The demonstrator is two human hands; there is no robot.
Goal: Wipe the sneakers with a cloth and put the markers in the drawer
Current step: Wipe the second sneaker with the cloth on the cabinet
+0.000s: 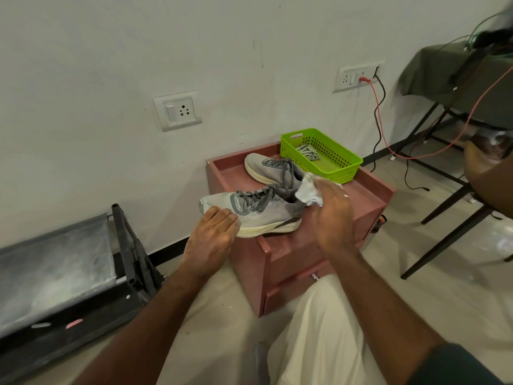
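Two grey sneakers with dark laces stand on a reddish drawer cabinet [369, 190]. The near sneaker [266, 215] points left; the far sneaker [266, 166] lies behind it. My left hand [212, 234] rests on the near sneaker's toe, fingers laid over it. My right hand [331, 212] grips a crumpled white cloth [306, 190] at the near sneaker's heel collar. A green basket [344, 168] at the cabinet's back right holds something grey and white that I cannot identify. The cabinet's front drawers [294, 284] appear shut, with a small metal knob [315, 277].
A dark folded cot frame [55, 273] lies on the floor at the left. A black-legged table [455, 173] with a green cover and cables stands at the right. Wall sockets [177, 111] and red and black cords [379, 115] sit behind. My leg in light trousers [327, 337] is below.
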